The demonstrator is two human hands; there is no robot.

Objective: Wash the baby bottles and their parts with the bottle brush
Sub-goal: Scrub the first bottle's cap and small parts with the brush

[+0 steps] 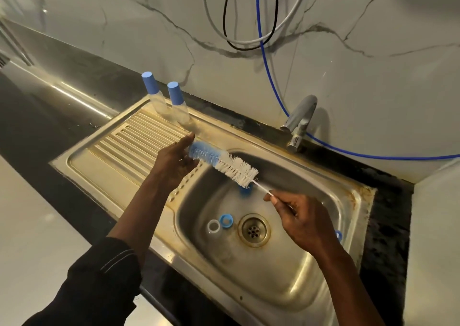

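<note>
A bottle brush (224, 162) with blue and white bristles hangs over the steel sink basin (286, 271). My right hand (302, 220) pinches its thin white handle. My left hand (175, 160) is open, its fingers touching the blue bristle tip. Two clear baby bottles with blue caps (152, 94) (177, 102) stand upright at the back of the drainboard. In the basin lie a white ring (213, 226) and a blue ring (226, 220) left of the drain, and a blue part (245, 191) sits partly hidden under the brush.
The ribbed drainboard (139, 136) lies left of the basin. A grey tap (300, 121) stands at the back right. Blue, black and white cables (263, 52) hang down the marble wall. The drain (254, 230) is mid-basin. A dark counter surrounds the sink.
</note>
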